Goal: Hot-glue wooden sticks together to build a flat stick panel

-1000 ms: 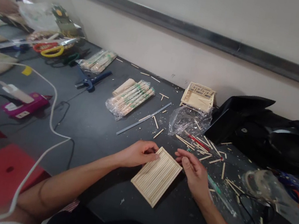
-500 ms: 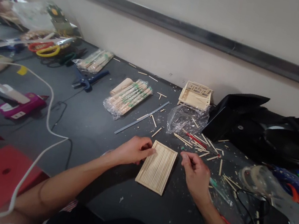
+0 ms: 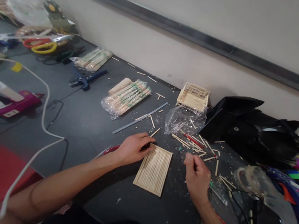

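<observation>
A flat rectangular panel of thin wooden sticks [image 3: 153,171], framed at its edges, lies on the dark table in front of me. My left hand [image 3: 135,149] has its thumb and fingers bent around the panel's upper left corner. To the right of the panel, apart from it, my right hand [image 3: 197,176] is closed with thumb against fingers. Whatever sits in that pinch, if anything, is too small to make out. Loose cut sticks [image 3: 198,145] and a red-handled tool [image 3: 193,139] lie just beyond the right hand.
Behind stand a small stick-built piece of furniture [image 3: 193,96] and a black bag-like item [image 3: 251,126]. A blue glue gun [image 3: 293,195] lies at right. Packed sticks [image 3: 127,98], blue pliers [image 3: 87,79], scissors [image 3: 45,47] and a magenta glue gun [image 3: 14,103] with a white cable [image 3: 46,113] are left.
My right hand has drawn slightly away from the panel's right edge. My left hand has shifted up to the panel's upper left corner. The camera view has turned slightly.
</observation>
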`<state>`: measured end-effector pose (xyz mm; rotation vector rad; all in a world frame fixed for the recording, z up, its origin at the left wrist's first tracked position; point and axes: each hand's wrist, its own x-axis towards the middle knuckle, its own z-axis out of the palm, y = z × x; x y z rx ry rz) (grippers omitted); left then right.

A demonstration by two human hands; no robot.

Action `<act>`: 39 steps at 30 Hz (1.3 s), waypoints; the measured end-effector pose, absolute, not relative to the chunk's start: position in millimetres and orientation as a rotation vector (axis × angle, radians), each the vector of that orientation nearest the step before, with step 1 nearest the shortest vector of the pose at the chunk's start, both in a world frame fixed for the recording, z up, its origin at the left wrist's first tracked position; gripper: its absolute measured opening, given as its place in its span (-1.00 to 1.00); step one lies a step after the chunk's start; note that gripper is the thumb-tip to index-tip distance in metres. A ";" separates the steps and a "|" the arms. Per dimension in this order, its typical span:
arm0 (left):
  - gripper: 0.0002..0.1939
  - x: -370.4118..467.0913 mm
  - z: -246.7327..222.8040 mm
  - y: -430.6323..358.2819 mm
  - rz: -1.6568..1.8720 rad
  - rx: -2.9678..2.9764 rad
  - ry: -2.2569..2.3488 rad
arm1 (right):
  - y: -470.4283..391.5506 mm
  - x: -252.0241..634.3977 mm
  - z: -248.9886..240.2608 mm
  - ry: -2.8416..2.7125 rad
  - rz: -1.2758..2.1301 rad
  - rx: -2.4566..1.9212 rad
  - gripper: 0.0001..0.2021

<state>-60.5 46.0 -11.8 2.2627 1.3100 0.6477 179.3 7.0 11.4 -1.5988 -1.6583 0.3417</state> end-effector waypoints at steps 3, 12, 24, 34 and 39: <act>-0.75 -61.5 -15.6 48.0 0.648 2.273 1.300 | 10.9 181.0 7.1 -1.670 0.307 -1.565 -0.68; -0.86 -60.4 -14.3 49.6 0.681 2.170 1.277 | 16.8 189.4 5.5 -1.782 0.213 -1.512 -0.79; -0.88 -54.0 -4.6 46.3 0.611 2.131 1.379 | 2.7 174.6 5.3 -2.228 0.195 -1.223 -0.81; -0.95 -50.0 -5.3 45.2 0.580 2.119 1.399 | 3.6 175.7 1.0 -2.314 0.196 -1.210 -0.74; -0.95 -52.3 -7.5 46.4 0.633 2.056 1.401 | 5.7 176.6 2.8 -2.205 0.294 -1.269 -0.74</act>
